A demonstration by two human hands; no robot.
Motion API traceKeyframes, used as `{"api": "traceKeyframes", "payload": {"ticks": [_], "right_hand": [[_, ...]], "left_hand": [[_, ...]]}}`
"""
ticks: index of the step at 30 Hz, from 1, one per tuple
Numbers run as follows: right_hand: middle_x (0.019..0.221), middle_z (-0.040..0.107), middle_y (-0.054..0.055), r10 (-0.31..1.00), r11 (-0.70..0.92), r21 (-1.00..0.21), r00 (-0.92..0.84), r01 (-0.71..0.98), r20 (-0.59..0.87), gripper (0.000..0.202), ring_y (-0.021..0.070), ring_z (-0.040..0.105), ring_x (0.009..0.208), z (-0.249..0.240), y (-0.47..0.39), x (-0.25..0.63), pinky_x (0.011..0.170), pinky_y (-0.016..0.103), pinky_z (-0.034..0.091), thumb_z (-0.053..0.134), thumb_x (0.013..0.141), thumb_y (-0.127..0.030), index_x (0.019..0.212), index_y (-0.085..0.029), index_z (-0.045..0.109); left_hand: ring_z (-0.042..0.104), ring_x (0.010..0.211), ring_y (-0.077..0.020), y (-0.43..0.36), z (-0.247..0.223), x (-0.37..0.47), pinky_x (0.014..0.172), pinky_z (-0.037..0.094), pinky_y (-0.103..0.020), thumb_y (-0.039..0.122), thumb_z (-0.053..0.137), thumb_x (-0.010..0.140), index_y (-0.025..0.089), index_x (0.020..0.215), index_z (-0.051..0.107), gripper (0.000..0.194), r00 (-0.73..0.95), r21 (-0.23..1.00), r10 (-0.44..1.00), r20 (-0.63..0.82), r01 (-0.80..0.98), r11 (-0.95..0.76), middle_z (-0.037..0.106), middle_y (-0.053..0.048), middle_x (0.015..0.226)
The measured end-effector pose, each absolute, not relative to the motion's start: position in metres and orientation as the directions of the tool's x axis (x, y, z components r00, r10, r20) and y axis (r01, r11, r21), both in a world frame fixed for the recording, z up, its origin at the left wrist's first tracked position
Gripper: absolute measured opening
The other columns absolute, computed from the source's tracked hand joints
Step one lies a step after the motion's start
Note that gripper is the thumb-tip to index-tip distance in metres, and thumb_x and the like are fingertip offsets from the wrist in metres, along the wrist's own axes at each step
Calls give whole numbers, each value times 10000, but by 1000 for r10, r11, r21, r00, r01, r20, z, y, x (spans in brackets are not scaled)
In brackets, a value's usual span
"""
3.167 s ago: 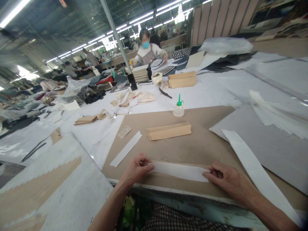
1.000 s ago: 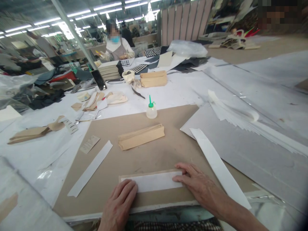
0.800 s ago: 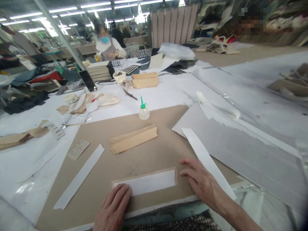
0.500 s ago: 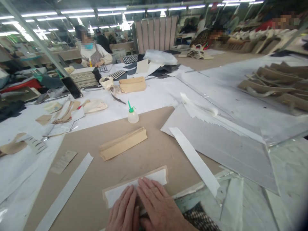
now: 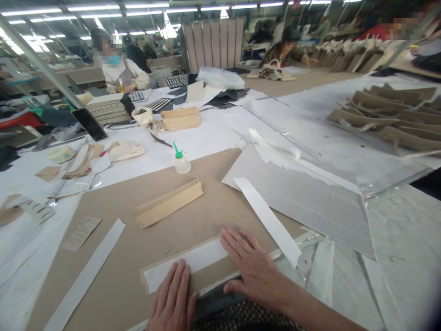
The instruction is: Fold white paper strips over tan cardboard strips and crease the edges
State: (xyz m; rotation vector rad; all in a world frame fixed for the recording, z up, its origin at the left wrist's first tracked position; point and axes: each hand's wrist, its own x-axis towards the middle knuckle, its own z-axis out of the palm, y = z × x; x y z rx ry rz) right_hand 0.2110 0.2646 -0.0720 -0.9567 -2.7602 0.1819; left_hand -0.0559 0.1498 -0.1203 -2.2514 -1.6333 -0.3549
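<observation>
Near the front edge of a brown board [image 5: 113, 257] lies a white strip [image 5: 198, 258] on a slightly larger tan piece [image 5: 142, 276], whose border shows around it. My left hand [image 5: 174, 294] lies flat on the strip's left part, fingers stretched out. At the strip's right end, my right hand [image 5: 253, 262] presses down flat with its fingers extended and thumb apart, covering that end. Beyond the strip sits a small stack of tan pieces [image 5: 169, 204]. A loose white strip [image 5: 86, 276] lies to the left, another white strip [image 5: 267, 218] to the right.
A clear squeeze bottle with a green nozzle [image 5: 182, 161] stands at the board's far edge. A grey sheet [image 5: 310, 211] with white strips on it lies at right. Brown curved pieces [image 5: 389, 119] are piled farther right. A phone [image 5: 89, 124] leans at left. Co-workers sit beyond.
My right hand has slid right along the white strip to its end, away from my left hand. My left hand stays on the left part. The whole view has shifted slightly.
</observation>
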Motion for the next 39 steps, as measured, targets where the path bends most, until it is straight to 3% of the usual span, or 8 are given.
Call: {"api": "traceKeyframes", "payload": {"ticks": [5, 10, 14, 21, 26, 32, 39], "right_hand": [[1584, 299, 244, 713, 698, -128, -665, 705, 224, 984, 360, 285, 1465, -78, 270, 243, 1183, 568, 251, 582, 902, -715, 1541, -22, 299], [1524, 447, 165, 720, 692, -183, -647, 699, 252, 442, 322, 375, 1419, -74, 266, 253, 1135, 554, 353, 555, 1018, -369, 1379, -116, 526], [1439, 547, 110, 722, 691, -273, -649, 669, 240, 209, 325, 440, 1363, -67, 264, 247, 1091, 575, 400, 592, 986, -241, 1185, -195, 632], [1456, 542, 48, 732, 680, -294, -644, 672, 222, 366, 325, 445, 1347, -69, 274, 239, 1102, 582, 377, 675, 940, -262, 1298, -283, 605], [1504, 491, 63, 738, 674, -281, -645, 683, 201, 446, 344, 411, 1362, -70, 279, 234, 1115, 604, 353, 689, 929, -267, 1359, -254, 572], [1444, 542, 46, 669, 732, -366, -708, 575, 225, 377, 311, 436, 1350, -62, 282, 239, 1107, 596, 379, 593, 950, -143, 1288, -305, 639], [1389, 586, 68, 689, 716, -410, -668, 565, 283, 371, 304, 474, 1312, -65, 283, 241, 1077, 582, 426, 523, 976, -129, 1279, -288, 666]], "left_hand": [[541, 1325, -293, 149, -117, -58, 981, 510, -412, 322, 511, 978, 137, 1539, 337, 615, 310, -109, 875, 373, 951, -291, 567, -134, 1457], [578, 1247, -302, 164, -100, -40, 943, 516, -417, 375, 540, 974, 172, 1316, 565, 398, 259, -55, 871, 417, 964, -261, 633, -127, 1356], [616, 1130, -248, 194, -83, 4, 938, 537, -389, 251, 473, 1004, 192, 1175, 609, 227, 185, 192, 862, 472, 933, -305, 671, -104, 1206], [628, 1042, -243, 219, -78, 38, 881, 578, -402, 173, 467, 987, 191, 1118, 629, 209, 203, 348, 884, 422, 864, -364, 674, -96, 1096], [617, 1040, -226, 217, -79, 31, 908, 576, -390, 148, 467, 989, 192, 1118, 625, 208, 174, 413, 894, 413, 839, -354, 667, -89, 1101], [583, 1090, -234, 216, -80, 29, 948, 564, -389, 131, 478, 980, 170, 1200, 614, 262, 215, 389, 895, 391, 843, -373, 654, -99, 1166], [555, 1105, -257, 215, -83, 28, 940, 563, -408, 150, 457, 987, 146, 1266, 607, 317, 276, 277, 881, 384, 876, -395, 630, -117, 1233]]}}
